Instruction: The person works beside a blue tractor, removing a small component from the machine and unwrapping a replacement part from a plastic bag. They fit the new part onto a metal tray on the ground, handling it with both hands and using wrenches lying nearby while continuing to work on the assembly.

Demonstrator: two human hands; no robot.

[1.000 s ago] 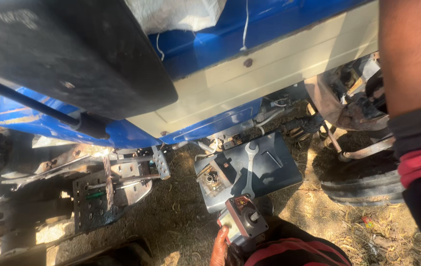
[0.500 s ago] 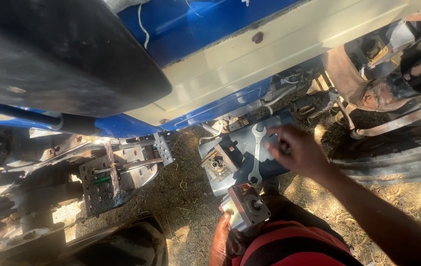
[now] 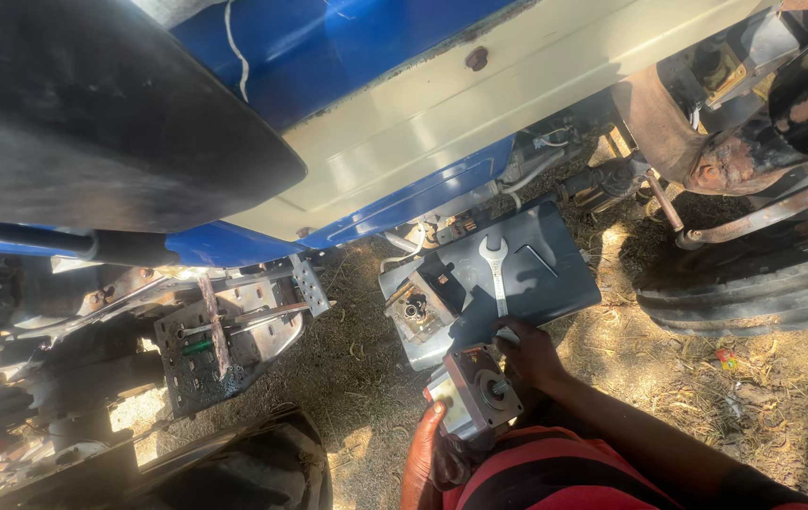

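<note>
Left hand [image 3: 423,453]: cups the near-left side of the pump [image 3: 475,392], fingers curled against its housing; it holds the unit up near the lap.
Right hand [image 3: 529,354]: half a second ago it was stretched out to the spanner; it has now drawn back and rests on the far-right corner of the pump, fingers closed loosely over the edge.
Pump: small grey block with a round shaft face turned upward, held between both hands, near centre, just near of the tray.
Spanner [image 3: 494,274]: lies flat on the tray, untouched, far of the right hand.
Tray [image 3: 555,283]: dark blue-grey panel on the ground, centre.
Hex key [image 3: 538,260]: on the tray, right of the spanner.
Valve block [image 3: 418,307]: on the tray's left end, apart from the hands.
Change: the tool was left in place; both hands now steady the pump.
Tractor body [image 3: 404,113]: blue and cream, far.
Tyre [image 3: 754,293]: right.
</note>
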